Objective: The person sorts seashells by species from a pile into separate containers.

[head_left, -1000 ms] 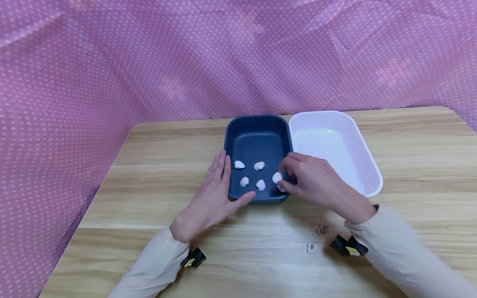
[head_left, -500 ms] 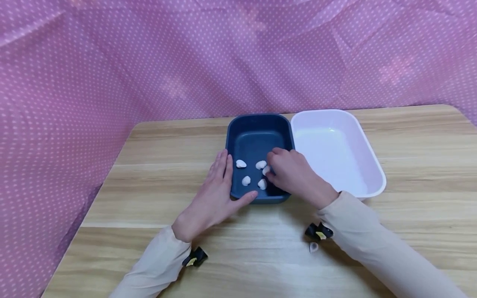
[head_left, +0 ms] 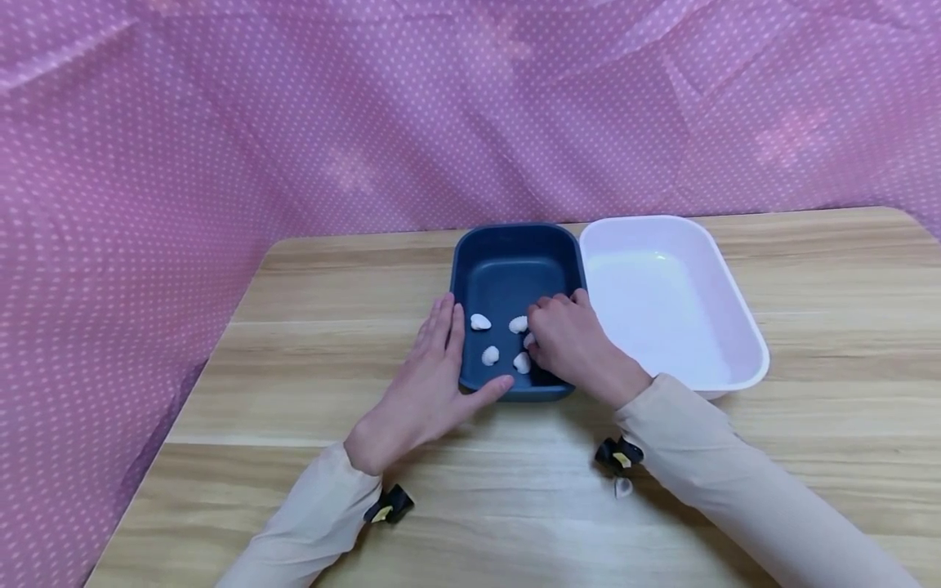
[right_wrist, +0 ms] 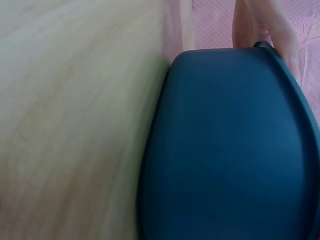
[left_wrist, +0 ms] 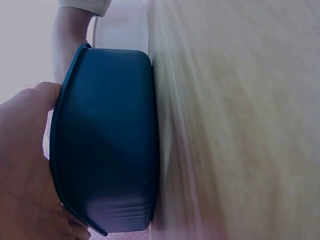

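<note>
Inside the dark blue rectangular tray (head_left: pixel 510 282), several white ribbed seashells lie spaced apart, among them one shell (head_left: pixel 480 322) at the left and another shell (head_left: pixel 490 355) nearer me. My right hand (head_left: pixel 577 339) reaches into the tray's right half. Its curled fingers pinch a white seashell (head_left: pixel 529 340), mostly hidden by the hand, close to the tray floor. My left hand (head_left: pixel 426 380) rests on the tray with straight fingers along the left rim and its thumb (head_left: pixel 494 389) over the near rim. In the left wrist view the tray's wall (left_wrist: pixel 105 135) stands beside that hand.
A white tray (head_left: pixel 746 331) stands against the blue tray's right side. A small pale shell (head_left: pixel 622 487) lies on the wooden table (head_left: pixel 323 351) near the right wrist's black camera (head_left: pixel 619 455). Behind the table hangs a pink dotted cloth (head_left: pixel 470 114).
My right hand has moved left and farther into the blue tray, carrying the pinched seashell from the right side toward the other shells. The left hand keeps its place on the rim.
</note>
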`<state>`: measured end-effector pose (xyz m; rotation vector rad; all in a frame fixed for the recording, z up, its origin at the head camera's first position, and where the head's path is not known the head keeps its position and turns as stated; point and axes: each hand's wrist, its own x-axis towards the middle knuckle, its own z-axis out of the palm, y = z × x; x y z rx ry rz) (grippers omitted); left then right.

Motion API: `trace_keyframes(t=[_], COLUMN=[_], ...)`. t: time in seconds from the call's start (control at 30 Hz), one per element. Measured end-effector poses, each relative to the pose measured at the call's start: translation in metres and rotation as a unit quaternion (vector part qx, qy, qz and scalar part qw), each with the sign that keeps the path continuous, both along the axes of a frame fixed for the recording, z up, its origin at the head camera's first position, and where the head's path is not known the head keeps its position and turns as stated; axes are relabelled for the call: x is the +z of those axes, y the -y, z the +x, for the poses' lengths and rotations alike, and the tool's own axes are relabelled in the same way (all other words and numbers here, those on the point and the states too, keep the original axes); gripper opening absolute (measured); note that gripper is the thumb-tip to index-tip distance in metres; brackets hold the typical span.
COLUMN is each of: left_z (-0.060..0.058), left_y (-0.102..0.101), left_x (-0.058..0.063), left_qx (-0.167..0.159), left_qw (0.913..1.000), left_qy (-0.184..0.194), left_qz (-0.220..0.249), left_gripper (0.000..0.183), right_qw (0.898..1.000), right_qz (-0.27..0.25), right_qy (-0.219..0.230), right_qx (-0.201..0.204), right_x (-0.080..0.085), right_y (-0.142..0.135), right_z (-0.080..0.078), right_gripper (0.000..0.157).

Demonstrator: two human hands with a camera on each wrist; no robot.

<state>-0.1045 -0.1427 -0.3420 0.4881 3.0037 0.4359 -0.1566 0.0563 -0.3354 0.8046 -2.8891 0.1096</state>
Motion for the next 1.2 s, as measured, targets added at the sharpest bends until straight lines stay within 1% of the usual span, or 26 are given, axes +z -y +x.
trace_keyframes(t=[0.1,0.17,0.23,0.33,0.43,0.53,0.7,0.8,0.9,1.03,1.1,1.2], left_z=[0.0,0.001,0.001,0.001,0.001,0.001,0.001,0.002,0.002,0.001,0.001,0.001], left_y=[0.0,0.0,0.0,0.001,0.0,0.0,0.0,0.001,0.0,0.0,0.0,-0.001], left_x=[0.001,0.001,0.0,0.0,0.0,0.001,0.0,-0.001,-0.002,-0.001,0.0,0.0], left_qx=[-0.002,-0.001,-0.001,0.004,0.006,0.005,0.004,0.005,0.006,0.004,0.003,0.003], left_qw=[1.0,1.0,1.0,1.0,1.0,0.9999,0.9999,0.9999,0.9999,0.9999,0.9999,1.0], left_qy=[-0.001,0.001,0.001,0.003,0.002,0.002,-0.004,-0.007,-0.009,-0.012,-0.01,-0.008], left_qz=[0.001,0.003,0.005,0.005,0.007,0.009,0.01,0.006,0.005,0.005,0.004,0.005], left_gripper=[0.114,0.114,0.113,0.114,0.115,0.115,0.115,0.115,0.115,0.115,0.115,0.115], right_qw=[1.0,1.0,1.0,0.999,0.996,0.992,0.987,0.984,0.979,0.976,0.978,0.979], right_qz=[0.011,0.007,-0.008,-0.042,-0.079,-0.114,-0.153,-0.167,-0.182,-0.193,-0.19,-0.187], right_qy=[0.001,0.002,-0.004,-0.018,-0.036,-0.036,-0.029,-0.048,-0.063,-0.057,-0.044,-0.044], right_qx=[-0.003,0.0,0.007,0.019,0.032,0.036,0.034,0.044,0.066,0.084,0.079,0.073], right_x=[-0.001,0.0,0.004,0.016,0.029,0.039,0.045,0.041,0.031,0.015,0.009,0.002], right_y=[0.001,0.0,-0.002,-0.01,-0.024,-0.04,-0.066,-0.078,-0.087,-0.092,-0.093,-0.096], right_z=[-0.001,0.0,0.002,0.01,0.022,0.038,0.067,0.082,0.093,0.105,0.11,0.114], right_gripper=[0.017,0.018,0.017,0.012,0.006,0.005,0.011,0.018,0.024,0.026,0.026,0.026])
